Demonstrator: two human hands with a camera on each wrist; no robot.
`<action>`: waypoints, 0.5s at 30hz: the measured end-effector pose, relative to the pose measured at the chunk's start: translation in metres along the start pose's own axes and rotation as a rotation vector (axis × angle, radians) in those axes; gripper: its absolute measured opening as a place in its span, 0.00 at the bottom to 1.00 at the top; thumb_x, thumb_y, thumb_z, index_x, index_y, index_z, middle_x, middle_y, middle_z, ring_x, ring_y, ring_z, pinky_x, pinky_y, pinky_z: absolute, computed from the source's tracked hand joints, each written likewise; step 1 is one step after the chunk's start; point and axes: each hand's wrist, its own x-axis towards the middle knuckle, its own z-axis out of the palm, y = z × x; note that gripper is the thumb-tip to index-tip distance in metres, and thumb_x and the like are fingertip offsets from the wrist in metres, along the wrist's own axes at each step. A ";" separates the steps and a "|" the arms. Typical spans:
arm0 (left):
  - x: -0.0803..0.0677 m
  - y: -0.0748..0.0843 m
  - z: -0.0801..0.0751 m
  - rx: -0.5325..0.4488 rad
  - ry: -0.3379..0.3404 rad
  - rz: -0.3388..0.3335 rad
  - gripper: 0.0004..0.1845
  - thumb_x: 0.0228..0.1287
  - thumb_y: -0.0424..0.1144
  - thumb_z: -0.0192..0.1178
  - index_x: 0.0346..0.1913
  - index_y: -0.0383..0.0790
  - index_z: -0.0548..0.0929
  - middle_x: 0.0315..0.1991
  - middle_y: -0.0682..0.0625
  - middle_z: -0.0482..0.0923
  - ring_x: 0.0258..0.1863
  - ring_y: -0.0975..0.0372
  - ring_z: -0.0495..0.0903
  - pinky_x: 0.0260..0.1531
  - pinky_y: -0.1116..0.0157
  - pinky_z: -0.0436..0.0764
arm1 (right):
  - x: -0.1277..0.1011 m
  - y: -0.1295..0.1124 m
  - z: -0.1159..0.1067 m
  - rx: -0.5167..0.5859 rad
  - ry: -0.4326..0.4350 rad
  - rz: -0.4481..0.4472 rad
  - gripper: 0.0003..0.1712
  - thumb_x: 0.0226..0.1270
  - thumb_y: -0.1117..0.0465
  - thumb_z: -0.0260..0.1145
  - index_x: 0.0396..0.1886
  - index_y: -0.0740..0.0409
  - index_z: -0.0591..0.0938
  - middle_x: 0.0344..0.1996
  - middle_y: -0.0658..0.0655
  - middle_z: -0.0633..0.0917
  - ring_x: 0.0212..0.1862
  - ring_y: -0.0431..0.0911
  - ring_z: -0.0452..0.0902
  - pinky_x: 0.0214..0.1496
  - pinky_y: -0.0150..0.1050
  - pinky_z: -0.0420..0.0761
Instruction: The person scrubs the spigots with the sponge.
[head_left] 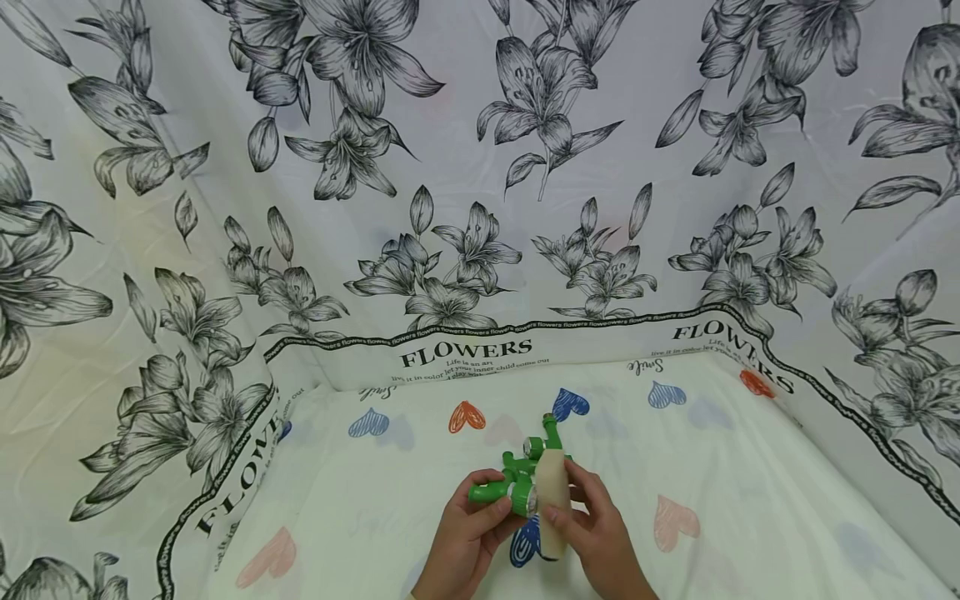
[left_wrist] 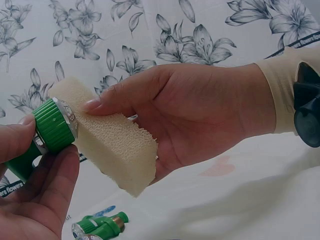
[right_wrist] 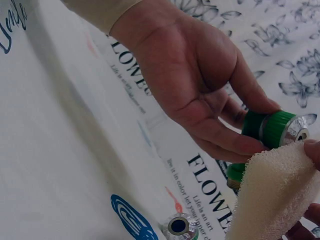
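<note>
Head view: the left hand (head_left: 468, 533) curls its fingers round a green hose nozzle (head_left: 504, 490), held up just over the bed sheet (head_left: 750, 500). The right hand (head_left: 600, 533) pinches a cream sponge (head_left: 553, 500) against the nozzle's silver tip. The wiping looks only just started. Cloth walls stand well apart, so there is lots of room.

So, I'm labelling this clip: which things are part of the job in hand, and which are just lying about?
In hand:
- green nozzle, gripped by the left hand
- sponge block, held by the right hand

Lying about:
- other green fittings on the heart-print sheet
- flower-print cloth behind
</note>
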 end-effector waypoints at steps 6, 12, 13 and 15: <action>0.002 -0.001 -0.002 0.041 0.032 0.035 0.19 0.76 0.25 0.66 0.65 0.35 0.77 0.66 0.35 0.77 0.60 0.48 0.85 0.62 0.50 0.84 | -0.008 -0.006 0.009 0.041 -0.051 0.054 0.40 0.76 0.56 0.76 0.82 0.59 0.70 0.70 0.60 0.75 0.64 0.58 0.75 0.58 0.35 0.85; 0.005 -0.001 -0.007 0.080 0.088 0.095 0.24 0.76 0.28 0.68 0.71 0.38 0.78 0.61 0.39 0.81 0.54 0.53 0.85 0.57 0.57 0.87 | -0.017 -0.009 0.023 -0.003 -0.111 0.030 0.42 0.74 0.57 0.77 0.81 0.61 0.69 0.66 0.62 0.76 0.64 0.61 0.75 0.57 0.38 0.86; 0.006 -0.001 -0.008 0.096 0.090 0.107 0.26 0.76 0.29 0.68 0.73 0.38 0.77 0.61 0.40 0.80 0.55 0.54 0.84 0.57 0.57 0.86 | -0.017 -0.010 0.024 -0.015 -0.112 0.013 0.42 0.74 0.58 0.77 0.81 0.61 0.70 0.66 0.62 0.76 0.64 0.61 0.76 0.57 0.39 0.86; 0.008 0.002 -0.009 0.164 0.092 0.136 0.29 0.77 0.32 0.68 0.77 0.39 0.76 0.63 0.40 0.80 0.57 0.54 0.83 0.58 0.58 0.86 | -0.017 -0.010 0.025 -0.035 -0.117 -0.002 0.40 0.75 0.57 0.77 0.81 0.60 0.71 0.65 0.61 0.76 0.63 0.61 0.76 0.57 0.38 0.86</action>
